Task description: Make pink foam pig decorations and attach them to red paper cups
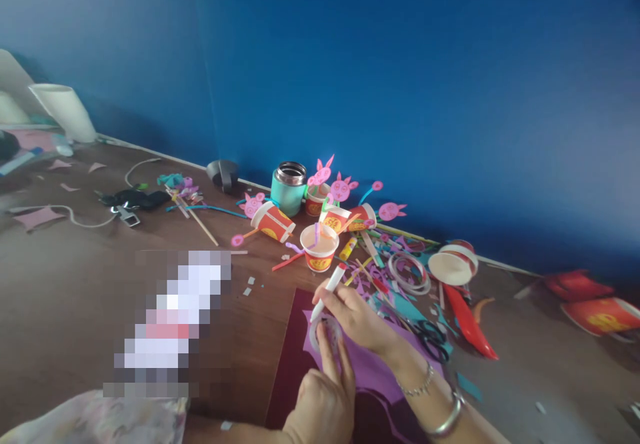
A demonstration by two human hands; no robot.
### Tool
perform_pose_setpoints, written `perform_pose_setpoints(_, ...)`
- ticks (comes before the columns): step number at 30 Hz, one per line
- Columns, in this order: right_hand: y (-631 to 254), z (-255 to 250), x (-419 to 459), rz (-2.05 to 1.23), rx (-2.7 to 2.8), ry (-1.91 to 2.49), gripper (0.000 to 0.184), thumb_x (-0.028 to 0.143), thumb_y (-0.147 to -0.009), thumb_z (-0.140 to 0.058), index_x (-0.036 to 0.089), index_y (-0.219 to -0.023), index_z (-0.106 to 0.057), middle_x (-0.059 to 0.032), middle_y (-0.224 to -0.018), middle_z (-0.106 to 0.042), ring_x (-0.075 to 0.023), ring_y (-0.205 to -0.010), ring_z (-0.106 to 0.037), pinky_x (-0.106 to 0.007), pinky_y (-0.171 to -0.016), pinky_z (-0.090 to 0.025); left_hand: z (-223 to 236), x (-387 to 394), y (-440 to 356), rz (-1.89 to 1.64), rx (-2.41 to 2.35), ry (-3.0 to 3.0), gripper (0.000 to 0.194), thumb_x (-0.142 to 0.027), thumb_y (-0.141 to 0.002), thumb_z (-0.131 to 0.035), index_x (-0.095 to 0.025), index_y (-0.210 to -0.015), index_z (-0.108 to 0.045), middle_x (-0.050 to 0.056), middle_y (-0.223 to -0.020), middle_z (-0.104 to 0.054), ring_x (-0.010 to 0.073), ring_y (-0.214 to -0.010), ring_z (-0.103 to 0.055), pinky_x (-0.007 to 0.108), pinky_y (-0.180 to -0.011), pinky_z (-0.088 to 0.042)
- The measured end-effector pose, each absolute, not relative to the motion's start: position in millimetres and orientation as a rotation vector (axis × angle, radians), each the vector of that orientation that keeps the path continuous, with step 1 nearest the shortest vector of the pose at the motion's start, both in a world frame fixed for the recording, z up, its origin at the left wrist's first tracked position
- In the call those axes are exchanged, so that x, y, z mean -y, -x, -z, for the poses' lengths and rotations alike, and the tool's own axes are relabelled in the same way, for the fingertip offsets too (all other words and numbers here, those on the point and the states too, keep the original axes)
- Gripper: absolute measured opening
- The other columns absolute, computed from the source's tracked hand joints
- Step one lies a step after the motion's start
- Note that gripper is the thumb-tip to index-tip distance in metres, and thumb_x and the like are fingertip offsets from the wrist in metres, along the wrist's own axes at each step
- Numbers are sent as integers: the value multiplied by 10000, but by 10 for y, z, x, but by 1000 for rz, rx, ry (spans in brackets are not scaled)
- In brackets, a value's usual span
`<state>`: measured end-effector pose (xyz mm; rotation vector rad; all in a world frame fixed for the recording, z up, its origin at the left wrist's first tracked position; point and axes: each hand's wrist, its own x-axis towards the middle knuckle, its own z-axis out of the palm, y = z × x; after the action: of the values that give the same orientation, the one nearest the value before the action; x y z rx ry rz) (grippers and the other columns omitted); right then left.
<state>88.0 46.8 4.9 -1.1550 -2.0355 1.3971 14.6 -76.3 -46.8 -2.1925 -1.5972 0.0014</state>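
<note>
Though cluttered, table (253,357) beside blue wall (400,84).

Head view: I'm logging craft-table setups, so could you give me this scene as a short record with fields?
Right hand: right hand holds a white marker, red end up
Left hand: left hand, fingers on a pale round object
Under the round object: purple paper, on a dark red sheet
Beyond the hands: an upright red-and-white cup; behind it, a teal jar
Beside the right forearm: dark-handled scissors
Background: blue wall
</note>
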Motion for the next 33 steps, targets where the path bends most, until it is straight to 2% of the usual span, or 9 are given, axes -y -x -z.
perform_pose_setpoints(5, -851, -58, -491, -1392, 2163, 1118, 320, 402, -924, -418, 173, -837, -624, -31, -760, -613, -155, -697, -570, -268, -660, -447, 473, 763, -149, 11, 1582, 2173, 440, -289, -849, -468, -171, -1264, -551, 283, -1118, -628, 103, -346, -467, 227, -377, -316)
perform_pose_setpoints(11, -792, -82, -535, -1355, 2256, 1113, 360, 445, -914, -428, 183, -765, -625, -16, -679, -606, -143, -634, -552, -241, -586, -428, 514, 773, -165, 21, 1591, 2177, 478, -338, -835, -510, -165, -1279, -535, 292, -1136, -614, 104, -352, -446, 243, -381, -314)
perform_pose_setpoints(17, -769, -83, -565, -1417, 2268, 1120, 359, 453, -910, -434, 183, -762, -620, -26, -674, -643, -151, -618, -591, -238, -558, -440, 513, 779, -176, 3, 1635, 2187, 496, -304, -826, -507, -175, -1304, -508, 295, -1191, -581, 95, -366, -450, 244, -393, -322)
perform_pose_setpoints(24, -789, -47, -601, -1342, 2286, 1138, 336, 406, -919, -429, 174, -775, -625, -20, -689, -623, -145, -639, -575, -241, -587, -437, 483, 773, -165, 5, 1604, 2174, 452, -294, -819, -511, -167, -1249, -566, 277, -1124, -628, 100, -354, -448, 241, -381, -326)
perform_pose_setpoints(33, -946, 4, -562, -1234, 2146, 1132, 313, 397, -919, -440, 174, -836, -643, -37, -747, -643, -168, -711, -592, -268, -659, -461, 451, 774, -148, -29, 1589, 2190, 486, -235, -816, -486, -162, -1296, -519, 295, -1176, -590, 92, -360, -460, 232, -379, -335)
